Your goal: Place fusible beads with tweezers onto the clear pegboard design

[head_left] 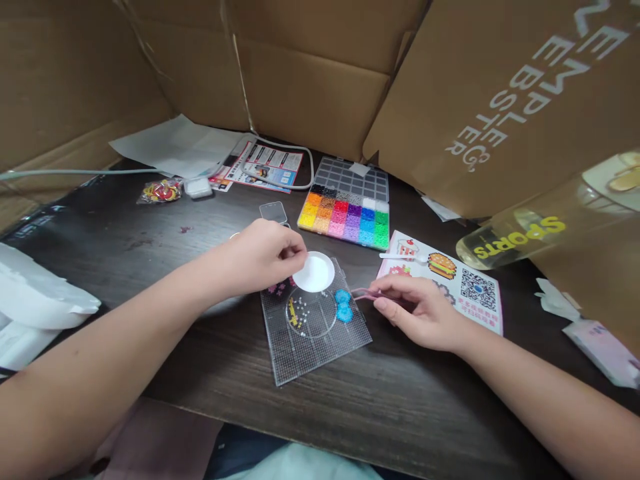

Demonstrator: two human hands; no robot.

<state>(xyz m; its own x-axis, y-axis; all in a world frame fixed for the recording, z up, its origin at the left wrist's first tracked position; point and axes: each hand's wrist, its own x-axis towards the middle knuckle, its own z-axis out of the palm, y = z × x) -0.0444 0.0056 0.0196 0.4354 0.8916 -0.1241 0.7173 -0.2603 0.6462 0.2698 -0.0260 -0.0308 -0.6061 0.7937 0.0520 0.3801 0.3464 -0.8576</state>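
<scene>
Works at a dark wood-grain surface, over a clear pegboard lying near the front edge. Has a printed pixel-pattern sheet at the right and a compartmented case of coloured beads beyond. Holds hands apart: sets left hand fingertips at the rim of a round white dish over the pegboard's far part, cannot tell if clamped on it; pinches pink tweezers in the right hand. Includes, on the pegboard, a two-lobed blue piece, then small yellow beads.
</scene>
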